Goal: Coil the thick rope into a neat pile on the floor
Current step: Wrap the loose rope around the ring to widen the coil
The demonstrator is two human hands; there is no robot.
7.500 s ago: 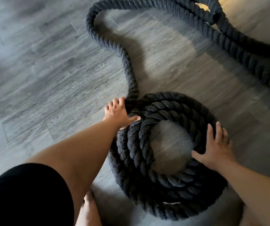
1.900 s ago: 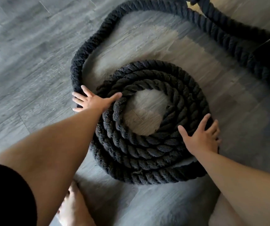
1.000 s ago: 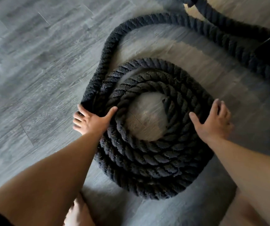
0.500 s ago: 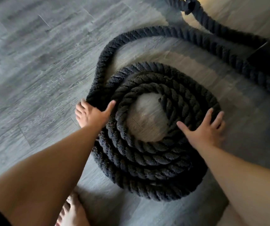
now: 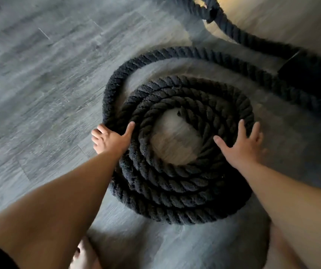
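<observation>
**On the grey plank floor [image 5: 39,84], two hands are working at a coil of thick rope [image 5: 175,183]**

In the middle of the view, the black twisted rope is lying in a round coil of several turns, stacked more than one layer deep on its near side. A bare patch of floor is showing through its centre. At the coil's left edge the outermost strand [image 5: 155,53] is parting from the pile. It is arching up and over the far side with a strip of floor between it and the coil, then running off to the right. Another length of the same rope is crossing the upper right corner over a paler, sunlit stretch of floor.

The left hand [image 5: 110,140] is gripping the outermost strand where it meets the coil, with the thumb lying across the top of the rope and the fingers curling down round its outer side. The right hand [image 5: 241,146] is resting flat on the coil's right side with its fingers straight and spread and its thumb pointing toward the centre, and it is grasping nothing.

A bare foot [image 5: 84,255] is showing at the bottom edge, just under the left forearm. A dark object [image 5: 307,74] is sitting near the right edge, too blurred to identify.
</observation>
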